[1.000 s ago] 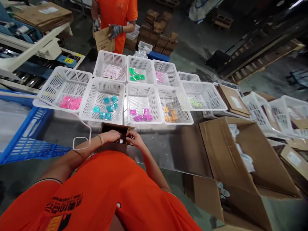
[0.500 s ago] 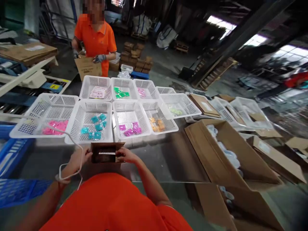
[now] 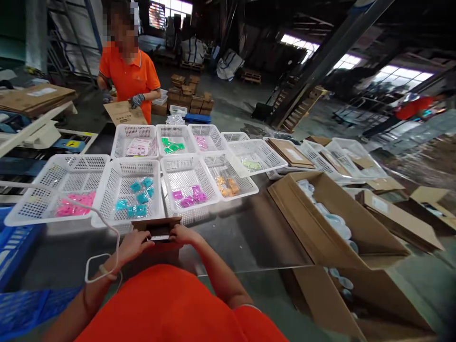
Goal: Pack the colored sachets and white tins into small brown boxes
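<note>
A small brown cardboard box (image 3: pixel 156 224) with its top open sits at the near edge of the metal table, close to my body. A white strip shows inside its dark opening. My left hand (image 3: pixel 134 246) grips the box's left side, thumb and fingers at the opening. On the right side, my right hand (image 3: pixel 183 234) is closed on the box wall with fingers over the rim. Just beyond are white baskets with teal packets (image 3: pixel 137 210), purple packets (image 3: pixel 192 195), orange packets (image 3: pixel 227 186) and pink packets (image 3: pixel 76 204). A white cable (image 3: pixel 116 232) passes over my left wrist.
A back row of baskets holds printed sheets (image 3: pixel 138 147), green packets (image 3: pixel 172 145) and light pink packets (image 3: pixel 201 142). At right stands a large carton (image 3: pixel 295 213) of clear plastic cups. Across the table a person (image 3: pixel 130 78) in orange holds a cardboard piece (image 3: pixel 124 113).
My left hand has shifted from the box's outer left side to its opening, fingers now over the edge. The view has tilted slightly, and the right hand keeps its hold.
</note>
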Tool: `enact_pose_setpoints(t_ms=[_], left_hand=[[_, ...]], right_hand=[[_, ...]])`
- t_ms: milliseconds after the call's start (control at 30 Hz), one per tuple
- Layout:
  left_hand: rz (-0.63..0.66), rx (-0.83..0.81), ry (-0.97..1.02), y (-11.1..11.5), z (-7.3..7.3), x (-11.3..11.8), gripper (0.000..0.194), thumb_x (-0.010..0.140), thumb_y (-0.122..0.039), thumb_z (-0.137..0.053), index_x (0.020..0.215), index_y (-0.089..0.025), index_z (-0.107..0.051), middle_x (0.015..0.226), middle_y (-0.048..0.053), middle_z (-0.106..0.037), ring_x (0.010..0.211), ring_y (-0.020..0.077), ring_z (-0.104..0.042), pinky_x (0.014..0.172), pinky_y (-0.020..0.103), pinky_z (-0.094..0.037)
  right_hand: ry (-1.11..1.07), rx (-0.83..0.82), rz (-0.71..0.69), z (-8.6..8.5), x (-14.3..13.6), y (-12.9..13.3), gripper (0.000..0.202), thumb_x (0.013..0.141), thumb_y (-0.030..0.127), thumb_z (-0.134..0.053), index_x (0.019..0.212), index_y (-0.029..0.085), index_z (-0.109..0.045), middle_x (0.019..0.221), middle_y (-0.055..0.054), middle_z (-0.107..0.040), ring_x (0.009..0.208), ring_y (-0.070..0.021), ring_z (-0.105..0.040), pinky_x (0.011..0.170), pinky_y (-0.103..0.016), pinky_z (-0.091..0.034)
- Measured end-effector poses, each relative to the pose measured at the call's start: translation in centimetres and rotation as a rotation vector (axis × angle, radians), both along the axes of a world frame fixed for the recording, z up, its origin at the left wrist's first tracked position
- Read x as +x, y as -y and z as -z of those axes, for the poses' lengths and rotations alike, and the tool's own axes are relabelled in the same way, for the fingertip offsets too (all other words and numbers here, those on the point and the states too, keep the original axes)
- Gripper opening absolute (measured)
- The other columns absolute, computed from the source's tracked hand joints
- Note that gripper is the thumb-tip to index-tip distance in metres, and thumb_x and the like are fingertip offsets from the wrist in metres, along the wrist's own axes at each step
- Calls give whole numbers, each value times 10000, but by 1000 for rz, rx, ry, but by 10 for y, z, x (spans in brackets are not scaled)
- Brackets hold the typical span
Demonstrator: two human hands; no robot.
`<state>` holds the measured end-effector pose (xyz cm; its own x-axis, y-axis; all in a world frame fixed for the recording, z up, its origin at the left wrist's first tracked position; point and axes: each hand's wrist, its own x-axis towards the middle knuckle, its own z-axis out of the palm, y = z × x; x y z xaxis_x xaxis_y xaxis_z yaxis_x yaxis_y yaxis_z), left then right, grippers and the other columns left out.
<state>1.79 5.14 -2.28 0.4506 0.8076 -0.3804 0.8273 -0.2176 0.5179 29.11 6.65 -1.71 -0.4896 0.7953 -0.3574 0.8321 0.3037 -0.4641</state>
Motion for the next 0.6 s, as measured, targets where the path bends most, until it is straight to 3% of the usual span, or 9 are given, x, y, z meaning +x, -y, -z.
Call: enact_pose_setpoints(t_ms=[100, 167, 333, 400, 467, 600], left_hand=[[-149, 186, -145, 8, 14, 20, 209, 1079, -362, -645, 1074, -231, -808, 1185, 180, -864, 1257, 443, -747, 1044, 510, -544], [-260, 245, -170, 15, 27, 30, 198, 1093, -348, -665, 1141, -216, -804, 1195, 192, -856, 1267, 457, -739, 1054, 531, -543], [-558, 356, 25, 29, 58, 33, 256, 977, -347, -864, 1168, -213, -756, 1237, 167, -816, 1286, 460, -731, 1137, 578, -539], [-670, 379, 78, 31, 68, 30, 345, 918, -371, -917, 1145, -220, -705, 1235, 146, -779, 1293, 451, -724, 1158, 595, -551], [-788, 388, 101, 31, 77, 28, 479, 833, -395, -971, 1136, -228, -639, 1223, 130, -726, 1289, 456, -711, 1157, 631, -568], [-899, 353, 219, 29, 89, 24, 702, 642, -376, -1062, 1081, -274, -524, 1131, 54, -637, 1198, 405, -711, 1116, 611, -624]], right_hand=[[96, -31, 57, -6, -7, 6, 340, 1171, 218, -680, 983, 77, -925, 845, -64, -808, 801, -163, -720, 765, -239, -507], [125, 10, 89, -12, -12, 13, 336, 1193, 250, -652, 1115, 73, -927, 1012, -112, -862, 936, -201, -783, 827, -257, -533], [106, 359, 306, -18, -8, 12, 440, 1198, 271, -617, 1588, 135, -770, 1442, -219, -823, 1298, -323, -801, 1085, -402, -628], [71, 448, 308, -7, -2, 8, 588, 1135, 325, -756, 1685, 125, -692, 1605, -269, -744, 1513, -397, -708, 1239, -524, -594], [38, 445, 220, 12, 4, 14, 740, 1024, 379, -914, 1681, 120, -694, 1697, -286, -683, 1664, -452, -586, 1329, -613, -538], [19, 429, 139, 64, 13, 48, 846, 956, 452, -990, 1684, 135, -700, 1779, -288, -614, 1725, -473, -525, 1364, -627, -512]])
